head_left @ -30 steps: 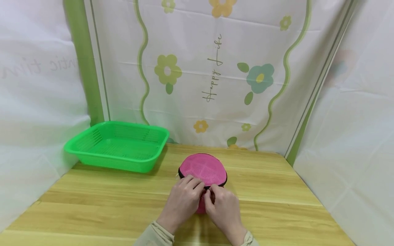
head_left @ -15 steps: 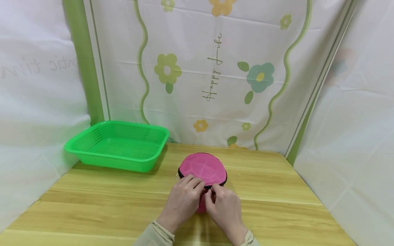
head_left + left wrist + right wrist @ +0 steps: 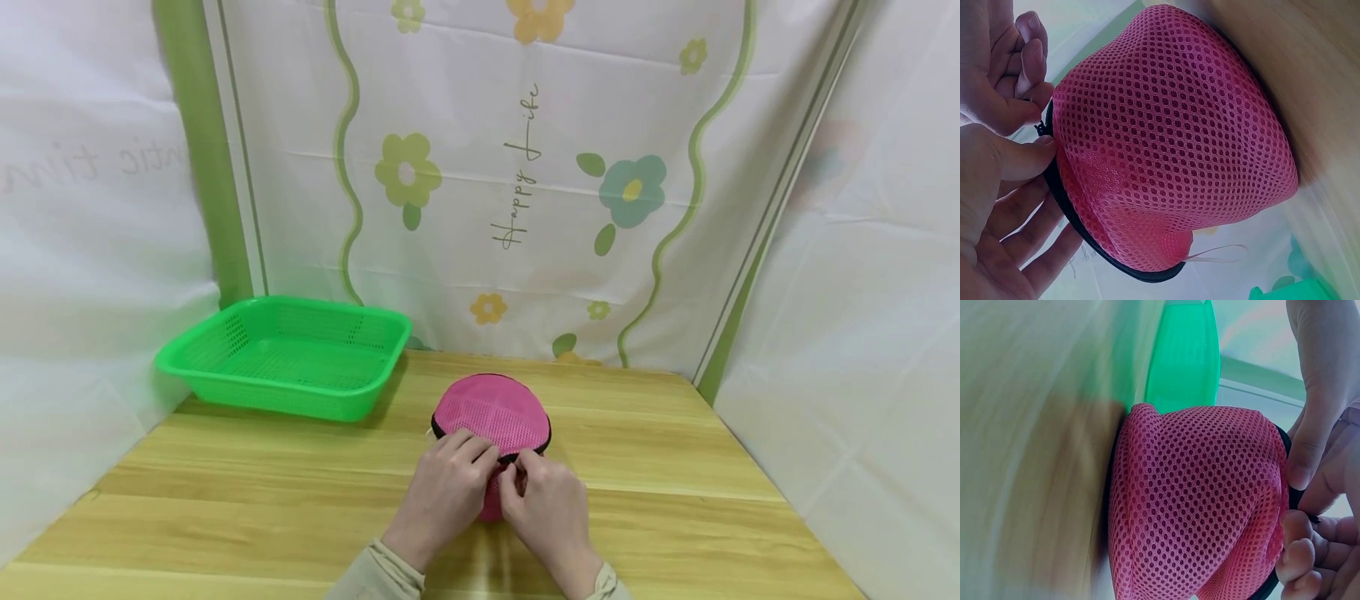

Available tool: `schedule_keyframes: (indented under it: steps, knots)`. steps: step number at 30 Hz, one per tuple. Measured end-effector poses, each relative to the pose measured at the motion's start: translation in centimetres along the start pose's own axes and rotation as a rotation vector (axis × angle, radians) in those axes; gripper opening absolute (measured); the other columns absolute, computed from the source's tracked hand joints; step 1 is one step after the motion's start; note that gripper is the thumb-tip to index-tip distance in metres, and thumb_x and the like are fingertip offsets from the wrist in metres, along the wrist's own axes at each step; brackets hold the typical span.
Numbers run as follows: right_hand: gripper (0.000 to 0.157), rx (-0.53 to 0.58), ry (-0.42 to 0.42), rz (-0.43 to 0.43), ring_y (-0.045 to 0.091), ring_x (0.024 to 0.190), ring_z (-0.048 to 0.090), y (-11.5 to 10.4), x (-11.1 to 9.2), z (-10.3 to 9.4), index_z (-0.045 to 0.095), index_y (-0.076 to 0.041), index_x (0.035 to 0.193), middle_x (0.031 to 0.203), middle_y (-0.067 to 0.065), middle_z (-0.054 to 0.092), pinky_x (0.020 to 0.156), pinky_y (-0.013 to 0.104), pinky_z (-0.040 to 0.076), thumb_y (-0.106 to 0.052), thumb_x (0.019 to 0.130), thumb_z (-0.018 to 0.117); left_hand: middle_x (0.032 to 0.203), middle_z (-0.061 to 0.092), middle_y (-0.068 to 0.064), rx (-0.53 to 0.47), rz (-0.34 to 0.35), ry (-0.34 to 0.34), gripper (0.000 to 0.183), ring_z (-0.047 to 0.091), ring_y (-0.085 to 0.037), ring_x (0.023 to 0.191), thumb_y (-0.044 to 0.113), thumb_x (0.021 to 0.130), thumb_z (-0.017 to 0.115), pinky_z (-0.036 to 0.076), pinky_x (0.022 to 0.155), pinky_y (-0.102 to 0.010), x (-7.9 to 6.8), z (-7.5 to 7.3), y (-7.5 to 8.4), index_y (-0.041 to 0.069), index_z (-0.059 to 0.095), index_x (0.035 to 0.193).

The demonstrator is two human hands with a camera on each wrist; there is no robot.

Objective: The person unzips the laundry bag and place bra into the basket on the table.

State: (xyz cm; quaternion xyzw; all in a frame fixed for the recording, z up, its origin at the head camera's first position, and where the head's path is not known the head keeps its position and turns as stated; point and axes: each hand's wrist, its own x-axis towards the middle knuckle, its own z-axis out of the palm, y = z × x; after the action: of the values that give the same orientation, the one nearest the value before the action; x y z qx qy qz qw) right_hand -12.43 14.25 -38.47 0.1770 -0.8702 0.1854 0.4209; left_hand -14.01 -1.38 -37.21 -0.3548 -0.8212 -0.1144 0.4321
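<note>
A round pink mesh bag (image 3: 491,408) with a black zippered rim stands on the wooden table in front of me. My left hand (image 3: 447,481) pinches the black rim between thumb and fingers at the near side. Close beside it, my right hand (image 3: 549,500) pinches a small dark piece at the zipper, which looks like its pull but is mostly hidden by the fingertips. In the left wrist view the zipper band (image 3: 1063,194) runs along the bag's edge, with a thin pale loop (image 3: 1219,253) sticking out from it. What the bag contains cannot be seen.
A green plastic basket (image 3: 281,398) with perforated sides sits at the back left of the table (image 3: 675,467). White curtains (image 3: 465,108) printed with flowers and lettering enclose the table at the back and both sides.
Almost nothing differs: both hands keep their grip at the near rim, and the bag's top has shifted very slightly left.
</note>
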Motion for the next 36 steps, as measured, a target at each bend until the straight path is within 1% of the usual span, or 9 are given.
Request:
schedule_keyframes:
  steps: [11,16,19,24,28,31,36]
  knots:
    - [0.032,0.008,-0.002,0.019,-0.003,0.043,0.026,0.05,-0.05,0.00,0.041,-0.023,0.059,0.053,-0.017,0.031,0.035,0.014,0.021,-0.012,0.073,0.068,0.085,0.069,0.000,0.007,0.003,-0.010,0.007,0.063,-0.017,0.080,0.006,0.079,0.078,0.055,0.073,-0.031,0.04,-0.06,0.08,0.010,0.074,0.083]
    - [0.031,0.008,0.029,0.030,-0.003,0.042,0.025,0.13,0.09,-0.03,0.042,-0.023,0.058,0.052,-0.016,0.031,0.034,0.014,0.021,-0.010,0.071,0.066,0.085,0.069,0.000,0.003,0.003,0.006,0.011,0.063,-0.017,0.080,0.000,0.076,0.075,0.055,0.072,-0.032,0.07,-0.01,-0.04,0.009,0.073,0.082]
    - [0.030,0.011,0.037,0.046,-0.003,0.042,0.026,0.18,0.13,-0.05,0.042,-0.024,0.058,0.052,-0.016,0.032,0.034,0.014,0.021,-0.010,0.071,0.065,0.084,0.069,-0.001,0.003,0.005,0.013,0.013,0.063,-0.018,0.080,-0.002,0.075,0.073,0.056,0.072,-0.033,0.07,0.05,-0.11,0.009,0.073,0.082]
    - [0.031,0.012,0.021,0.073,-0.003,0.042,0.025,0.18,0.05,-0.07,0.042,-0.024,0.058,0.051,-0.016,0.032,0.034,0.015,0.022,-0.009,0.071,0.066,0.084,0.069,0.000,0.010,0.012,0.010,0.012,0.063,-0.017,0.079,-0.001,0.075,0.073,0.056,0.072,-0.032,0.06,0.05,-0.11,0.010,0.073,0.081]
    - [0.031,-0.008,0.040,0.087,-0.003,0.043,0.025,0.22,0.04,-0.16,0.043,-0.023,0.057,0.051,-0.016,0.031,0.034,0.015,0.022,-0.009,0.070,0.067,0.084,0.068,0.000,0.015,0.015,0.013,0.012,0.063,-0.018,0.080,-0.001,0.074,0.073,0.056,0.072,-0.033,0.03,0.03,-0.12,0.010,0.072,0.081]
    - [0.032,-0.018,0.048,0.090,-0.002,0.044,0.024,0.23,0.12,-0.24,0.043,-0.024,0.057,0.051,-0.016,0.031,0.034,0.015,0.021,-0.009,0.071,0.067,0.084,0.068,0.000,0.015,0.015,0.018,0.013,0.063,-0.018,0.080,-0.001,0.074,0.073,0.056,0.072,-0.034,0.00,0.05,-0.15,0.010,0.072,0.080]
    - [0.033,-0.008,0.031,0.086,-0.002,0.043,0.026,0.22,0.17,-0.29,0.043,-0.023,0.057,0.051,-0.015,0.032,0.035,0.016,0.022,-0.009,0.073,0.067,0.085,0.069,-0.001,0.011,0.010,0.018,0.013,0.063,-0.018,0.080,-0.002,0.074,0.073,0.056,0.073,-0.033,0.03,-0.05,-0.17,0.009,0.072,0.082]
